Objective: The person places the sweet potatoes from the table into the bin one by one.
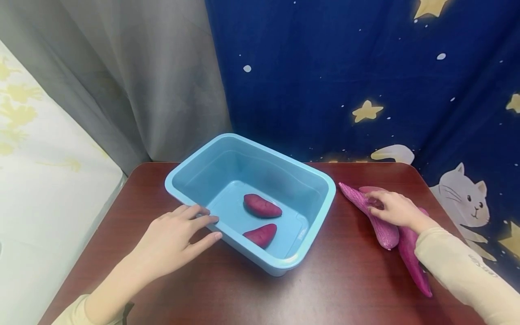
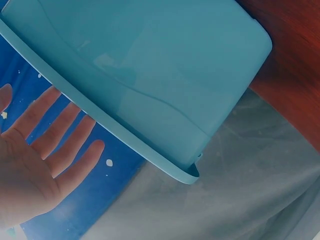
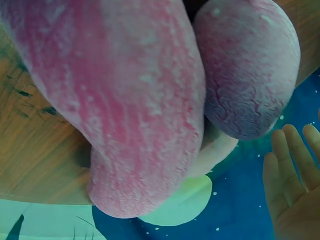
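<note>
"Two small purple sweet potatoes are lying inside one blue plastic tub, on a reddish-brown table. What else is going on the list?"

"Three more outside, bunching at the table's right side: a pale ridged sweet potato, a dark tapering sweet potato, and a third sweet potato, mostly hiding behind the right hand."

"State of hands?"

"Left hand: fingers straight and spread, resting at the near long side of the tub's rim, gripping nothing. Right hand: hanging over the pile, fingers bending a little in the head view, showing straight and spread in its wrist view, pinching nothing visible. Whether a fingertip is touching a skin, I cannot tell."

"And the lie of the pale ridged one?"

"It is running diagonally — thin tip pointing away toward the tub's right-hand corner and ending just beside it, thick blunt end facing the person. The right hand is nearer by far, hanging just to its right, with fingers pointing across the long axis rather than along it. The left hand is lying well apart — the tub is standing between."

"The dark one?"

"Right of the pale one, its tapering end pointing toward the person, its upper part passing beside the right sleeve."
</note>
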### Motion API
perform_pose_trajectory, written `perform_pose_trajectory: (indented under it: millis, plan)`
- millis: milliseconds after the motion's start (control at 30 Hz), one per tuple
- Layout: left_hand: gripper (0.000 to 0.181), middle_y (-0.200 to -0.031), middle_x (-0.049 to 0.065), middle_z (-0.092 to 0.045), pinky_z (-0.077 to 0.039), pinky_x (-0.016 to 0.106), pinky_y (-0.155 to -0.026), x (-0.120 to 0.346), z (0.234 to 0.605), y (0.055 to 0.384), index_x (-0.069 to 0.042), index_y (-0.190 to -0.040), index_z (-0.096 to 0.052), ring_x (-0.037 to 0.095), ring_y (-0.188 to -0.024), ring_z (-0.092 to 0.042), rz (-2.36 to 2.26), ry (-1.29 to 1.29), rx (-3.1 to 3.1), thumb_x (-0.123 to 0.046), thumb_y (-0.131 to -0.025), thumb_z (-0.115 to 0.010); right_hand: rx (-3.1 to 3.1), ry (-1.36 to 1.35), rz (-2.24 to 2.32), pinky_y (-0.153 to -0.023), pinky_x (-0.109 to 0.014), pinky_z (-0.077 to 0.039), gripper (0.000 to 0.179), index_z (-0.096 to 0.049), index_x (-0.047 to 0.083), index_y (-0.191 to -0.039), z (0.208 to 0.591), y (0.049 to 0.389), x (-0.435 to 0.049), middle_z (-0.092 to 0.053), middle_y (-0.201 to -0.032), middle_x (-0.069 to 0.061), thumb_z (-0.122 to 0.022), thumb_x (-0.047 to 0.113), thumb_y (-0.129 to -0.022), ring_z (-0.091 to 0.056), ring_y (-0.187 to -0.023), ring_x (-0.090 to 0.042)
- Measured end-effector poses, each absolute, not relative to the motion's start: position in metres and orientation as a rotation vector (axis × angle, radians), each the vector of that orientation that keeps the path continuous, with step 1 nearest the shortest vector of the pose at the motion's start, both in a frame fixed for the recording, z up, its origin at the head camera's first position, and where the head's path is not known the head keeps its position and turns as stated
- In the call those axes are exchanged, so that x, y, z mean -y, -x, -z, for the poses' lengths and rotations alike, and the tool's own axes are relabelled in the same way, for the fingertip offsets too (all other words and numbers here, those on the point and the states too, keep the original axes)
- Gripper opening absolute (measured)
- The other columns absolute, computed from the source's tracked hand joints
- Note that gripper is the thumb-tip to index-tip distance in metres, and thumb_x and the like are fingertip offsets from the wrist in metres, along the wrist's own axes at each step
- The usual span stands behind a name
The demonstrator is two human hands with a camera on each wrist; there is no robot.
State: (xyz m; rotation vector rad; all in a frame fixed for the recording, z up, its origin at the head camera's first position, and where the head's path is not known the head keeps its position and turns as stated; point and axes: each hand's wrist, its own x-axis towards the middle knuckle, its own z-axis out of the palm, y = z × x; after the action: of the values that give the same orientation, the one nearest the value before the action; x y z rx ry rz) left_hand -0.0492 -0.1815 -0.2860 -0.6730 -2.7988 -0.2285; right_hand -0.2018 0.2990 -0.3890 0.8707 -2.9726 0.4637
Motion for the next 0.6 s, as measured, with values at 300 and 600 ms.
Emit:
perform_pose_trajectory:
  millis: [300, 600]
  plan:
    - [0.036, -0.093, -0.003, -0.058, -0.048, 0.034, -0.061, 0.1816, 0.2859, 0.0495, -0.018, -0.099, -0.067, 0.015, -0.08, -0.055, 0.233, 0.669, 2.795, -0.045, -0.077, -0.062, 2.995, -0.824, -0.412, -0.076, -0.053, -0.041, 0.042, -0.057, 0.002, -0.112, 0.3905, 0.1992, -0.3009, -0.056, -0.107, -0.017, -0.069, 0.016, -0.074, -0.052, -0.098, -0.035]
    - [0.037, -0.093, -0.002, -0.058, -0.049, 0.035, -0.062, 0.1817, 0.2859, 0.0493, -0.018, -0.1, -0.067, 0.016, -0.081, -0.055, 0.237, 0.66, 2.812, -0.046, -0.077, -0.062, 3.032, -0.762, -0.331, -0.069, -0.056, -0.042, 0.045, -0.056, 0.002, -0.112, 0.3957, 0.1975, -0.3007, -0.054, -0.107, -0.022, -0.069, 0.021, -0.073, -0.051, -0.097, -0.039]
